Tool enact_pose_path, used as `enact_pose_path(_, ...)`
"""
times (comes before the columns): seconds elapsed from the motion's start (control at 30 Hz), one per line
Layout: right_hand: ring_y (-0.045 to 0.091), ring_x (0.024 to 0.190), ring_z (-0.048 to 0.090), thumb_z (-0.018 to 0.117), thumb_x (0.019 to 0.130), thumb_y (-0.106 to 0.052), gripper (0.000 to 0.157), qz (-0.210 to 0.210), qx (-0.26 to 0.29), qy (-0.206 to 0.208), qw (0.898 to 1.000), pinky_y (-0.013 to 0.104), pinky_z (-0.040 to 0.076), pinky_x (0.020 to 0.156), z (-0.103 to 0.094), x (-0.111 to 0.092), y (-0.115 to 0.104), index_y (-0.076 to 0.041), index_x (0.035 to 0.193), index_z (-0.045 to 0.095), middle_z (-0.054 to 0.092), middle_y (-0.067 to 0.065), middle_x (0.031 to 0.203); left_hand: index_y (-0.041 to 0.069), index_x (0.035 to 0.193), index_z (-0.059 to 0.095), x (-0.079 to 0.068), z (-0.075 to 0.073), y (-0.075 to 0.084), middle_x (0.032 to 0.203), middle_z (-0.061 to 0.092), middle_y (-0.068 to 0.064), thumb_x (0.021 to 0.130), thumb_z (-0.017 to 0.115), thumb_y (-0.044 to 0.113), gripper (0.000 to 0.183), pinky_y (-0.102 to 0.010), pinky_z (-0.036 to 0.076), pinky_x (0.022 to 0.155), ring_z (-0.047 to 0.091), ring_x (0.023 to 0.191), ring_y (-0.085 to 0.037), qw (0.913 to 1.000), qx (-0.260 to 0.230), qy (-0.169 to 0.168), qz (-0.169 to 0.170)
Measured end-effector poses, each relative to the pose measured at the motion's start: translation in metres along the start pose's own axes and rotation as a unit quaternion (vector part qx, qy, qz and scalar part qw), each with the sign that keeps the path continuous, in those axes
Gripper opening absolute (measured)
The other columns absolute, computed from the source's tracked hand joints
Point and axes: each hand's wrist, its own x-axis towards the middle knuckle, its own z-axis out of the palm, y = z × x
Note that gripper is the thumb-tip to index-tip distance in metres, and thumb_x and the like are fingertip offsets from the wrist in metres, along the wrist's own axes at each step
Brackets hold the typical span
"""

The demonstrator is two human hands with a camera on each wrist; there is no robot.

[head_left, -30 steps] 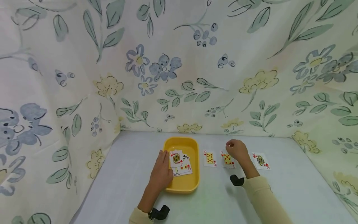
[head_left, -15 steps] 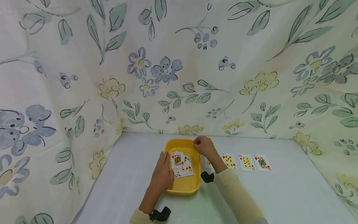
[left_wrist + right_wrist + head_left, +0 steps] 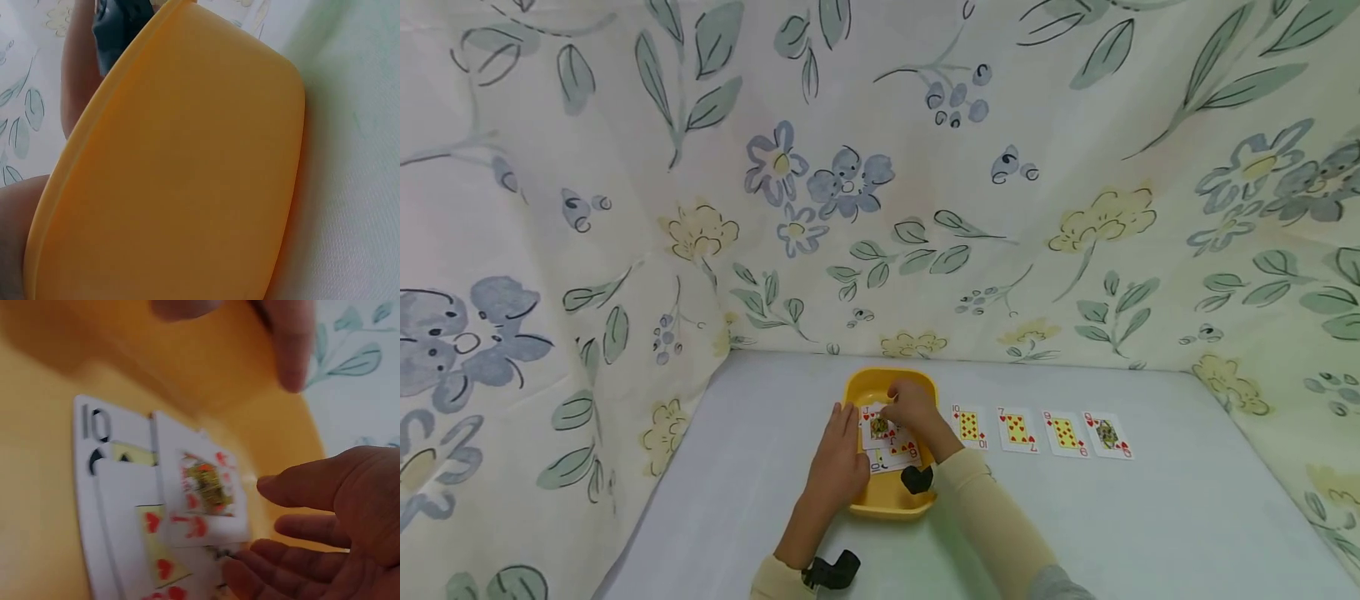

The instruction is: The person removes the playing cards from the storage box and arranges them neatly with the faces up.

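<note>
My left hand (image 3: 835, 462) rests along the left rim of a yellow tray (image 3: 891, 510), its fingers straight. Inside the tray lies a loose pile of playing cards, topped by a jack of hearts (image 3: 206, 487). Below the jack a ten of spades (image 3: 89, 481) and a hearts number card (image 3: 153, 540) stick out. My right hand (image 3: 913, 408) reaches in from the right, over the pile. In the right wrist view its thumb and fingers are spread apart, fingertips right at the cards' edge, with nothing between them. The left wrist view shows mostly the tray's outer wall (image 3: 175, 162).
To the right of the tray several cards lie face up in a row: a ten of diamonds (image 3: 969, 427), a seven of hearts (image 3: 1017, 429), a red number card (image 3: 1066, 432) and a queen of hearts (image 3: 1107, 434). A floral cloth (image 3: 910, 283) hangs behind the white table (image 3: 1150, 517).
My right hand has moved left from above the seven of hearts into the tray, over the pile. The red number card beside the queen came into view. My left hand stays at the rim.
</note>
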Motion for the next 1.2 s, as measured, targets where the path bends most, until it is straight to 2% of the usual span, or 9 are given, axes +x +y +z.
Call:
enact_pose_path(0.1,0.025,0.086,0.059,0.085,0.083,-0.018,0.047,-0.005,-0.026,0.001,1.0,0.041,0.057,0.085,0.011,0.004,0.005,0.006,0.119,0.067,0.065,0.014,0.102,-0.008,0.156,0.033,0.0,0.0,0.0,0.164,0.029,-0.021,0.093,0.055,0.009,0.069,-0.051,0.024,0.122,0.017,0.155,-0.035,1.0,-0.002,0.002,0.003)
enact_pose_path(0.3,0.027,0.097,0.051,0.096,0.069,-0.03,0.074,-0.012,-0.08,-0.015,0.997,0.043,0.05,0.099,0.02,0.006,0.008,0.0,0.129,0.065,0.054,0.014,0.113,-0.008,0.156,0.033,0.002,-0.002,0.001,0.164,0.03,-0.021,0.096,0.056,0.011,0.067,-0.051,0.025,0.121,0.018,0.155,-0.035,0.9999,0.014,0.0,0.001)
enact_pose_path(0.53,0.03,0.104,0.051,0.099,0.064,-0.029,0.083,-0.014,-0.089,-0.026,0.996,0.047,0.049,0.101,0.022,0.005,0.012,-0.01,0.137,0.063,0.052,0.015,0.124,-0.009,0.155,0.033,0.0,-0.004,0.003,0.163,0.03,-0.022,0.093,0.057,0.008,0.069,-0.052,0.025,0.121,0.019,0.154,-0.036,1.0,0.005,0.0,0.005)
enact_pose_path(0.63,0.032,0.106,0.05,0.098,0.064,-0.028,0.081,-0.022,-0.091,-0.038,0.995,0.049,0.048,0.102,0.02,0.004,0.012,-0.012,0.136,0.064,0.05,0.017,0.126,-0.01,0.155,0.033,-0.001,-0.004,0.003,0.163,0.03,-0.023,0.093,0.057,0.007,0.069,-0.052,0.025,0.121,0.018,0.154,-0.037,1.0,0.005,-0.004,0.005)
enact_pose_path(0.83,0.031,0.102,0.05,0.096,0.069,-0.022,0.06,-0.037,-0.076,-0.039,0.996,0.046,0.05,0.095,0.017,0.003,0.012,-0.011,0.121,0.069,0.05,0.014,0.116,-0.008,0.156,0.032,0.002,-0.004,0.003,0.164,0.029,-0.02,0.094,0.058,0.01,0.069,-0.05,0.024,0.122,0.017,0.155,-0.034,0.9999,0.015,-0.004,-0.001)
enact_pose_path(1.03,0.031,0.099,0.049,0.097,0.066,-0.014,0.059,-0.052,-0.061,-0.018,0.997,0.045,0.052,0.088,0.018,0.001,0.011,-0.011,0.115,0.064,0.049,0.013,0.111,-0.008,0.156,0.031,0.002,-0.004,0.004,0.165,0.028,-0.02,0.094,0.057,0.01,0.07,-0.05,0.023,0.122,0.016,0.155,-0.034,0.9999,0.012,-0.009,-0.003)
enact_pose_path(1.2,0.028,0.098,0.053,0.082,0.077,0.005,0.054,-0.076,-0.009,0.01,0.997,0.039,0.053,0.082,0.02,-0.001,0.012,-0.012,0.124,0.061,0.057,0.013,0.118,-0.009,0.156,0.032,-0.001,-0.003,0.003,0.164,0.029,-0.022,0.093,0.056,0.01,0.069,-0.051,0.024,0.122,0.017,0.155,-0.036,0.9999,0.008,-0.006,0.0)
